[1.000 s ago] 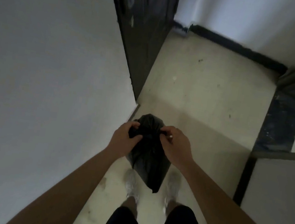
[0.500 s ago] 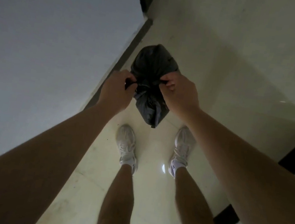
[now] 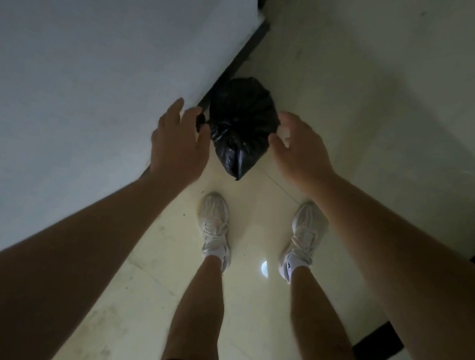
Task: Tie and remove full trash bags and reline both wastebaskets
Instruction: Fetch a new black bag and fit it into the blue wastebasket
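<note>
A small black trash bag (image 3: 242, 122) hangs in front of me at the foot of the wall, its top gathered and its pointed end toward my feet. My left hand (image 3: 179, 141) is at the bag's left side and pinches a short black tail of the plastic between thumb and fingers. On the bag's right, my right hand (image 3: 298, 148) has its fingers spread and relaxed; only the thumb tip is at the plastic. No wastebasket is in view.
A white wall (image 3: 93, 68) with a dark baseboard (image 3: 245, 49) runs along the left. Pale floor tiles (image 3: 364, 91) spread to the right, with a dark strip (image 3: 374, 348) at lower right. My two feet in white shoes (image 3: 215, 222) stand just behind the bag.
My right hand has let go of the bag and spread its fingers. The hands have drawn apart, and the camera has tilted further down toward my feet.
</note>
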A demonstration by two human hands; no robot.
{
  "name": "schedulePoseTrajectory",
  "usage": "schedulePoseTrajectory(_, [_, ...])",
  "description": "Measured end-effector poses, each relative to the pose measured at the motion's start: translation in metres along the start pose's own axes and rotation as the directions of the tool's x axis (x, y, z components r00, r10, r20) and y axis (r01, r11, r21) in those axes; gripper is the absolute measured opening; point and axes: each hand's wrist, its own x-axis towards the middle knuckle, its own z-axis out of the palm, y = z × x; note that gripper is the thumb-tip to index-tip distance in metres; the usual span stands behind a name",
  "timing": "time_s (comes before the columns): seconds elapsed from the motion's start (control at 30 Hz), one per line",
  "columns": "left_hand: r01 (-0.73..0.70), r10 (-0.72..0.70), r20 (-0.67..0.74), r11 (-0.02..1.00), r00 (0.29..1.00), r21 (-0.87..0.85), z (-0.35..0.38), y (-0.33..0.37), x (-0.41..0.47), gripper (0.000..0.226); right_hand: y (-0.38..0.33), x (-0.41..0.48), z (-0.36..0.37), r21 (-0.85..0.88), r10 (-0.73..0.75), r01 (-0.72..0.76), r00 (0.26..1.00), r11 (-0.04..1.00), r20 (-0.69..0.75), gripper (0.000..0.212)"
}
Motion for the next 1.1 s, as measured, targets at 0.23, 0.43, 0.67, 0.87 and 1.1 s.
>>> schedulePoseTrajectory(0.23, [-0.110,0.126,-0.156,0.988,0.980,0.108,-0.141,0.084,-0.091,0.057,-0.089,-0.109,-0.106,-0.332,-0.304,0.235,0.937,0.914,-0.173,0.062])
schedulePoseTrajectory(0.43, [-0.081,0.129,-0.450,0.989,0.884,0.124,-0.291,0.143,-0.209,0.058,-0.199,-0.223,-0.181,-0.359,-0.545,0.444,0.797,0.821,-0.260,0.065])
schedulePoseTrajectory(0.67, [0.084,0.002,-0.755,0.994,0.655,0.076,-0.420,0.107,-0.348,0.055,-0.341,-0.334,-0.198,-0.474,-0.885,0.761,0.457,0.443,-0.094,0.067])
schedulePoseTrajectory(0.87, [0.280,-0.153,-0.863,0.960,0.482,-0.014,-0.465,0.014,-0.518,0.059,-0.426,-0.458,-0.132,-0.481,-0.978,0.859,0.207,0.176,0.013,0.068])
schedulePoseTrajectory(1.1, [0.644,-0.427,-0.871,0.743,0.244,-0.184,-0.403,-0.146,-0.820,0.065,-0.473,-0.640,0.088,-0.327,-0.986,0.938,-0.067,-0.113,0.150,0.069])
